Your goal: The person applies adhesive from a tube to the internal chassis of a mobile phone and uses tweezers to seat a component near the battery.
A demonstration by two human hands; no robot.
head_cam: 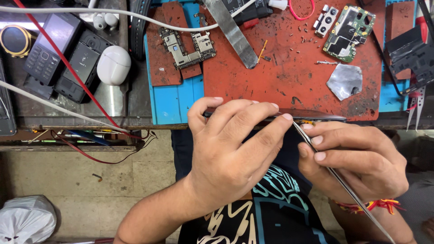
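Head view. Left hand (230, 149) curled around a thin dark phone body (316, 115), held edge-on at the front lip of the bench (81, 121), fingers closed over its near side. Right hand (357, 160) pinches a pair of metal tweezers (337, 178), thumb and fingers pressed together on the shaft; the tips meet the phone's edge just beside the left index fingertip, near a small orange-yellow part. Whether the tips grip anything: cannot tell.

Risks, as judged:
- The phone is held over the lap, not resting on the red mat (289, 77). A slackened left grip could drop it to the floor.
- The tweezer tips work close to the left fingertips; a slip under force could jab skin or gouge the phone's inner edge.
- Any small part lifted here could fall between the knees and be lost.
- Loose screws and two circuit boards (187, 47) (348, 31) lie on the mat; the white cable (135, 20) crossing it could drag them.
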